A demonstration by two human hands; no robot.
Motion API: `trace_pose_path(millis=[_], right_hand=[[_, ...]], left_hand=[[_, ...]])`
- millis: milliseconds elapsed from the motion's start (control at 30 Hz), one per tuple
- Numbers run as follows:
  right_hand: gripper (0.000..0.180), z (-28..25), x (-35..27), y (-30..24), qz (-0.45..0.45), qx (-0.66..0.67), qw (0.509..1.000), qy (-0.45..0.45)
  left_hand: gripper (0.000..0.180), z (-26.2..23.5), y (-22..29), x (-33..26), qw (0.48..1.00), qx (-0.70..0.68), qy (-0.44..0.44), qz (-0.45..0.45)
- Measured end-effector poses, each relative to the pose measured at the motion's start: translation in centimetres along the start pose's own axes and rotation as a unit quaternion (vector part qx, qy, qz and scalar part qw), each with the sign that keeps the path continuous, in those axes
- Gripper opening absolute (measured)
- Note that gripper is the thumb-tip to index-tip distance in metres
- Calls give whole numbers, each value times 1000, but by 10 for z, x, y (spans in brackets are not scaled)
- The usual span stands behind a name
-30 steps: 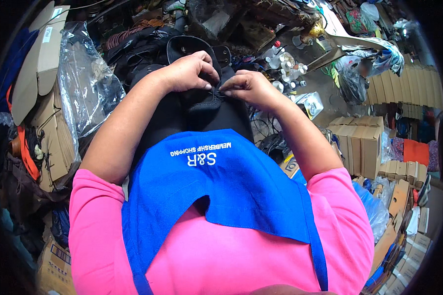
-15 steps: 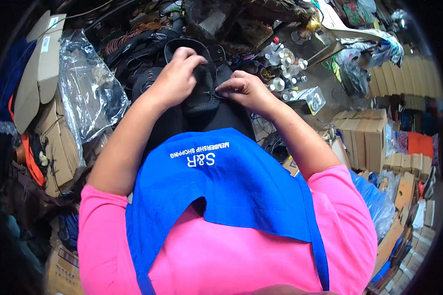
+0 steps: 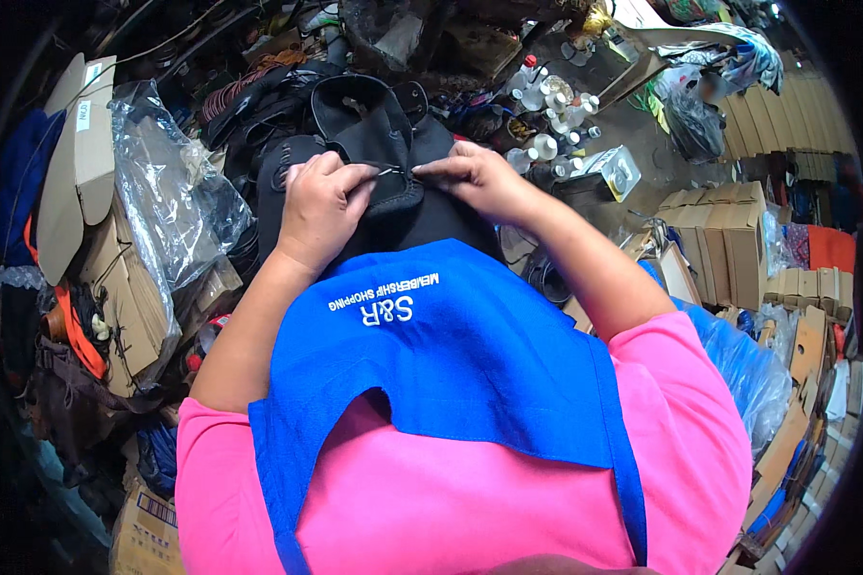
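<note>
Black shoe upper (image 3: 379, 158) lies on the person's lap just above the blue apron (image 3: 451, 355), both hands on it. Left hand (image 3: 318, 206) and right hand (image 3: 475, 177) meet at its middle, fingers pinched together on a thin, hard-to-see thread or needle between them. The upper is dark, matte, curved collar opening at its far end.

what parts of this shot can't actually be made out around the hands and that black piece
- Head view: the small thing pinched between the left hand and right hand is too small to identify.
- Head view: the lower part of the black piece is hidden by the blue apron.
- Head view: the caps and contents of the little bottles are too small and blurred.
</note>
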State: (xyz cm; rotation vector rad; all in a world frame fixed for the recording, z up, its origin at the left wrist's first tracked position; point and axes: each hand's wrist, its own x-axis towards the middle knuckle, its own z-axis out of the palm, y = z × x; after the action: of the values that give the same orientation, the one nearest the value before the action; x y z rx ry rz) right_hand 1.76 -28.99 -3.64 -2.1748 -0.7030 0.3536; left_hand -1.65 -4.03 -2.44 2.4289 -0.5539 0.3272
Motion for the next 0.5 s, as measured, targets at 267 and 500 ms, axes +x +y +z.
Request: trace_pose_path(millis=[267, 500], right_hand=[[25, -29, 31, 5, 19, 16, 991, -132], [28, -28, 35, 11, 29, 55, 986, -154]], left_hand=[[19, 14, -14, 4, 992, -102, -30, -64], [14, 18, -16, 6, 994, -75, -47, -69]])
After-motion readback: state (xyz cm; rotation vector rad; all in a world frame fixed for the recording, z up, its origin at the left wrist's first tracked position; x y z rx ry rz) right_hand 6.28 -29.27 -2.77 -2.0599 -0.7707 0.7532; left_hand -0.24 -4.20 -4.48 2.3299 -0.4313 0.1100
